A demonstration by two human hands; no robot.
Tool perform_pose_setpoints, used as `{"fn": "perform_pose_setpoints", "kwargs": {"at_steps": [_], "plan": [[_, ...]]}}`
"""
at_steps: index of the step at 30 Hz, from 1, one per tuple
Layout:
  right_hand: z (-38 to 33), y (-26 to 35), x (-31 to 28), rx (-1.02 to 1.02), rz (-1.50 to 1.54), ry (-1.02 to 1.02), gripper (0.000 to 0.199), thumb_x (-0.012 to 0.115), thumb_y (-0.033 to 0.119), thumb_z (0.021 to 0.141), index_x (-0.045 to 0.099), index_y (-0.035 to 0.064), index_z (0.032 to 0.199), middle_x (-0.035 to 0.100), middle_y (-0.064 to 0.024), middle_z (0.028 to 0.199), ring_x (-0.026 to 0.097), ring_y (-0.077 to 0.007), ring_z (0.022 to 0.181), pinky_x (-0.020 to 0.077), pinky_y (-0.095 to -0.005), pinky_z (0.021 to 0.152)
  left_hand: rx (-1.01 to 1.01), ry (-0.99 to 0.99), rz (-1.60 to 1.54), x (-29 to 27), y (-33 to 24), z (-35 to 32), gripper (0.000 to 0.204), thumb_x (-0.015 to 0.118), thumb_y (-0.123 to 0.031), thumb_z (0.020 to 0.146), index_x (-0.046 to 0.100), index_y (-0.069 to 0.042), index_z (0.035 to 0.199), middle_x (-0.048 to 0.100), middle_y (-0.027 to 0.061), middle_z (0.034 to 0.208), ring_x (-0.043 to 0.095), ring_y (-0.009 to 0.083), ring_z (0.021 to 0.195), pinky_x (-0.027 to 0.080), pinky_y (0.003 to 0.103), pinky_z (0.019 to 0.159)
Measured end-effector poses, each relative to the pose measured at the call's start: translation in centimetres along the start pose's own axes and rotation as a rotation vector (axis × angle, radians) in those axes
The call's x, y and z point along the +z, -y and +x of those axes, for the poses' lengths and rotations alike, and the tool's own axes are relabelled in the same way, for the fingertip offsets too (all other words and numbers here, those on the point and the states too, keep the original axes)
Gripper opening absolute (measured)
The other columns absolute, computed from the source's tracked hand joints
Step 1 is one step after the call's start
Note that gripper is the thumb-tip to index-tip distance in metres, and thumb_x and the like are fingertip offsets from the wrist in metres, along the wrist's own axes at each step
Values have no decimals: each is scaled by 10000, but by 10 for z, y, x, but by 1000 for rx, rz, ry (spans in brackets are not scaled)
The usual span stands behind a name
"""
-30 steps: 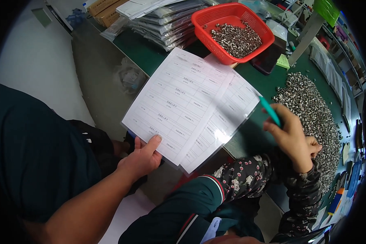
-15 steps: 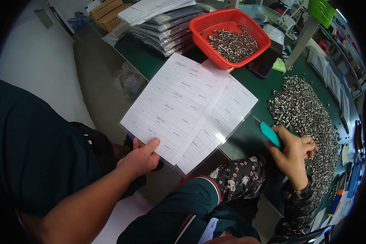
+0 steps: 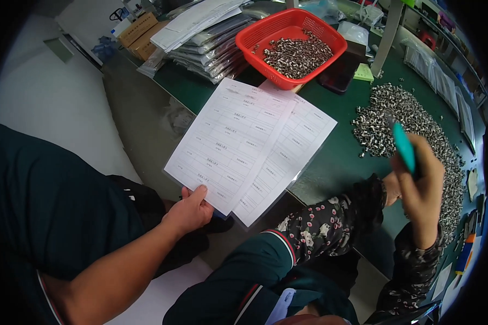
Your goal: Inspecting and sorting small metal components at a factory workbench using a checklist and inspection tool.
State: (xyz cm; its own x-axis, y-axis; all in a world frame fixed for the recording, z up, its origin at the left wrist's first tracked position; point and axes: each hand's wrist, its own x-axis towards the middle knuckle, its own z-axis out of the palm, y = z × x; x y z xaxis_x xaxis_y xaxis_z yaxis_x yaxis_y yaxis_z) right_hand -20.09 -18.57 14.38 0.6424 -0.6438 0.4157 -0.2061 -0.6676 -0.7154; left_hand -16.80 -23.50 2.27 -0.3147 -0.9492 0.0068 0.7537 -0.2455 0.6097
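Note:
My right hand (image 3: 425, 187), in a dark patterned sleeve, is closed round a teal utility knife (image 3: 404, 147). The knife points up and away, its tip blurred over a spread heap of small shiny metal parts (image 3: 401, 111). My left hand (image 3: 391, 188) comes from a floral oversleeve and lies just left of the right wrist. Its fingers are hidden behind the right hand. A co-worker's bare hand (image 3: 190, 212), reaching in from the left, grips printed sheets (image 3: 230, 138) in clear plastic, which hang over the table edge in front of me.
A red plastic basket (image 3: 243, 40) of the same metal parts stands on the green table (image 3: 331, 157). Stacked plastic-wrapped papers (image 3: 211, 40) and cardboard boxes (image 3: 138, 31) lie at the far left. A dark phone-like object (image 3: 336, 81) and yellow notes (image 3: 363, 72) sit beside the basket.
My right hand has moved right and up with the knife, which has turned more upright. My left wrist has come into sight beside it. The co-worker's sheets have shifted only slightly.

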Motion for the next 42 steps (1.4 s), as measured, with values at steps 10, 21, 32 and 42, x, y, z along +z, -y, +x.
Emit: {"fn": "perform_pose_setpoints", "kwargs": {"at_steps": [10, 21, 32, 42], "plan": [[-33, 16, 27, -489, -385, 439, 192, 513, 85, 601, 472, 10, 773, 445, -66, 606, 497, -194, 565, 389, -293, 485, 16, -20, 43, 3, -6, -5, 84, 503, -139, 799, 440, -84, 805, 441, -12, 585, 313, 17, 413, 232, 144, 325], [-65, -76, -63, 63, -328, -260, 282, 558, 31, 597, 523, 54, 876, 545, -115, 698, 540, -270, 598, 425, -319, 512, 71, -48, 61, 7, -8, -5, 83, 469, -160, 831, 448, -81, 812, 419, -14, 607, 329, 32, 456, 266, 159, 370], [-93, -119, -99, 221, -300, -268, 259, 589, 141, 682, 507, 54, 912, 555, -116, 724, 552, -263, 613, 426, -325, 550, 115, -94, 54, 2, -20, -4, 108, 421, -145, 855, 465, -51, 884, 445, 12, 698, 357, 34, 493, 268, 146, 362], [-97, -111, -95, 209, -233, -159, 246, 577, 155, 695, 516, 54, 910, 559, -121, 734, 552, -277, 636, 427, -343, 562, 116, -99, 152, 2, -15, -2, 103, 461, -142, 839, 482, -55, 889, 465, 5, 696, 353, 25, 491, 268, 140, 364]]}}
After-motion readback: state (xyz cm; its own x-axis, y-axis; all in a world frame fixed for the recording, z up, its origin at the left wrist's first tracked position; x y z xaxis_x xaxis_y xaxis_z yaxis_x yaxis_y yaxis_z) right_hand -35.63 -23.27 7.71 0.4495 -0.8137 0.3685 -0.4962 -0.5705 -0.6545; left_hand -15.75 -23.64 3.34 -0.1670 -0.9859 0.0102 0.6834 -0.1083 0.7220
